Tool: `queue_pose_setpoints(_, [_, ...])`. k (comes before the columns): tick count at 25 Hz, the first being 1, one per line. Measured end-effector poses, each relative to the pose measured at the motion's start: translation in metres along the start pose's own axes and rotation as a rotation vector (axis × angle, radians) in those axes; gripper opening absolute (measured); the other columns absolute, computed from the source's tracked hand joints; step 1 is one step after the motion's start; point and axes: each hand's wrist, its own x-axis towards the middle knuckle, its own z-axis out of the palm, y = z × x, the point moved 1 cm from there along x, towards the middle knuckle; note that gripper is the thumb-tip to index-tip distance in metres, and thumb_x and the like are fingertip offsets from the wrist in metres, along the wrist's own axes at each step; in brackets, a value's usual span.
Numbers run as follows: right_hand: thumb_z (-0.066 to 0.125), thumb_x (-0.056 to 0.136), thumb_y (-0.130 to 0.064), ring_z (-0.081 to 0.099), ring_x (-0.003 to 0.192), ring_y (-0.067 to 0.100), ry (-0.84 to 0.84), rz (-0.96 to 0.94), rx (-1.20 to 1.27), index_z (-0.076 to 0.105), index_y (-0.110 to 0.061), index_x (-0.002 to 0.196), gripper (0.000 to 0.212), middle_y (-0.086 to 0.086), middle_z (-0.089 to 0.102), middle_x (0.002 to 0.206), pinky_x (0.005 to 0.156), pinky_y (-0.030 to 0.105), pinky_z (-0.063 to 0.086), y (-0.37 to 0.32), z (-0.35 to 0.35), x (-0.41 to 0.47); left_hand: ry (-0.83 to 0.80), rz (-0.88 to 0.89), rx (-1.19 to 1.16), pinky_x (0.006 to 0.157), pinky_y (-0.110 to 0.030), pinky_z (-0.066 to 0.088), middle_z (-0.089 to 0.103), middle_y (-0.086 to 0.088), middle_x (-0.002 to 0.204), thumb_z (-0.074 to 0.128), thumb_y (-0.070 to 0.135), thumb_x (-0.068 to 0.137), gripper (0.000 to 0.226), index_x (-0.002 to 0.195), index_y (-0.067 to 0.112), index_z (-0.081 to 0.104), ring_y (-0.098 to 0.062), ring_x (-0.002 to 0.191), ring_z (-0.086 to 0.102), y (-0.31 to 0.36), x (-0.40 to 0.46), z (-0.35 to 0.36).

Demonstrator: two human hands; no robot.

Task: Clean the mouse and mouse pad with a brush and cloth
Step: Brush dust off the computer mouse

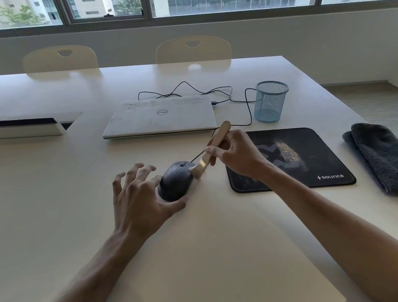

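A dark wired mouse (176, 181) sits on the white table (40, 194), left of the black mouse pad (308, 158). My left hand (138, 198) steadies the mouse: thumb against its near side, fingers spread above its left. My right hand (237, 154) grips a wooden-handled brush (214, 145), whose pale bristles touch the mouse's right front side. A streak of sandy dirt (287, 151) lies on the pad. A folded dark grey cloth (396, 161) rests at the table's right edge.
A shut white laptop (160, 116) lies behind the mouse, with a black cable (208, 90) looping behind it. A blue mesh pen cup (270, 101) stands beyond the pad. Chairs (192, 50) line the far side. A cable tray (5, 130) is open at left.
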Motion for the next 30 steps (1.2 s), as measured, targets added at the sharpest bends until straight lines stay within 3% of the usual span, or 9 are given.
queue_pose_setpoints(3, [0.068,0.093,-0.016,0.059,0.05,-0.003,0.087,-0.011,0.052,0.075,-0.014,0.084,0.011,-0.003,0.075,0.069,0.054,0.011,0.041,-0.013,0.0,-0.004,-0.007,0.001,-0.001,0.102,-0.045,0.027,0.065,-0.002,0.122,0.053,0.08,0.057,0.078,0.099,0.019,0.076,-0.021,0.126,0.047,-0.001,0.0,0.0])
queue_pose_setpoints(8, [0.07,0.092,-0.016,0.069,0.069,-0.001,-0.115,-0.153,0.041,0.074,-0.016,0.087,0.007,-0.006,0.075,0.071,0.063,0.01,0.045,-0.042,0.023,-0.021,0.004,0.012,-0.004,0.101,-0.045,0.027,0.065,-0.005,0.12,0.053,0.079,0.059,0.076,0.097,0.017,0.076,-0.023,0.125,0.048,0.001,0.0,-0.002])
queue_pose_setpoints(11, [0.071,0.091,-0.019,0.069,0.068,0.003,-0.195,-0.211,-0.062,0.076,-0.019,0.084,0.009,-0.008,0.075,0.069,0.065,0.022,0.053,-0.043,0.018,-0.021,0.003,0.011,-0.001,0.102,-0.046,0.027,0.066,-0.005,0.12,0.052,0.077,0.06,0.075,0.095,0.016,0.076,-0.024,0.125,0.048,0.002,-0.001,-0.002])
queue_pose_setpoints(13, [0.071,0.089,-0.023,0.07,0.073,0.008,-0.137,-0.239,-0.107,0.076,-0.023,0.084,0.007,-0.011,0.075,0.073,0.07,0.028,0.054,-0.047,0.016,-0.023,0.005,0.01,0.005,0.101,-0.047,0.028,0.066,-0.005,0.119,0.052,0.078,0.059,0.074,0.094,0.017,0.076,-0.023,0.125,0.048,0.003,-0.001,-0.002])
queue_pose_setpoints(16, [0.071,0.089,-0.023,0.068,0.076,0.002,-0.144,-0.257,-0.138,0.074,-0.026,0.083,0.008,-0.012,0.075,0.075,0.07,0.017,0.048,-0.048,0.017,-0.024,0.008,0.006,0.003,0.101,-0.046,0.028,0.066,-0.005,0.118,0.051,0.077,0.058,0.074,0.093,0.016,0.076,-0.024,0.124,0.049,0.003,-0.002,-0.003])
queue_pose_setpoints(19, [0.07,0.086,-0.025,0.067,0.077,-0.003,-0.075,-0.194,-0.193,0.069,-0.035,0.07,0.019,-0.018,0.073,0.073,0.078,0.027,0.052,-0.037,0.006,-0.015,0.013,0.004,0.003,0.101,-0.044,0.026,0.066,-0.004,0.118,0.05,0.077,0.058,0.075,0.093,0.016,0.077,-0.023,0.124,0.049,0.004,-0.002,-0.004])
queue_pose_setpoints(24, [0.072,0.088,-0.021,0.069,0.074,-0.001,-0.112,-0.232,-0.126,0.077,-0.02,0.08,0.009,-0.017,0.072,0.068,0.075,0.021,0.052,-0.042,0.004,-0.015,0.02,0.009,-0.004,0.101,-0.046,0.027,0.067,-0.005,0.118,0.049,0.077,0.057,0.076,0.094,0.016,0.077,-0.024,0.123,0.05,0.003,-0.002,-0.003])
queue_pose_setpoints(28, [0.07,0.088,-0.027,0.062,0.064,0.008,-0.04,-0.188,-0.375,0.078,-0.02,0.085,0.011,-0.009,0.074,0.074,0.07,0.028,0.052,-0.029,-0.007,-0.013,0.021,0.012,0.0,0.102,-0.046,0.027,0.066,-0.004,0.118,0.05,0.078,0.057,0.077,0.094,0.016,0.076,-0.023,0.124,0.049,0.003,-0.002,-0.002])
queue_pose_setpoints(30, [0.07,0.088,-0.023,0.065,0.064,0.009,-0.009,-0.152,-0.286,0.078,-0.018,0.081,0.011,-0.01,0.073,0.069,0.07,0.032,0.055,-0.023,-0.018,-0.013,0.018,0.012,0.017,0.103,-0.047,0.027,0.066,-0.003,0.119,0.05,0.078,0.057,0.077,0.094,0.017,0.076,-0.023,0.125,0.049,0.003,-0.002,-0.001])
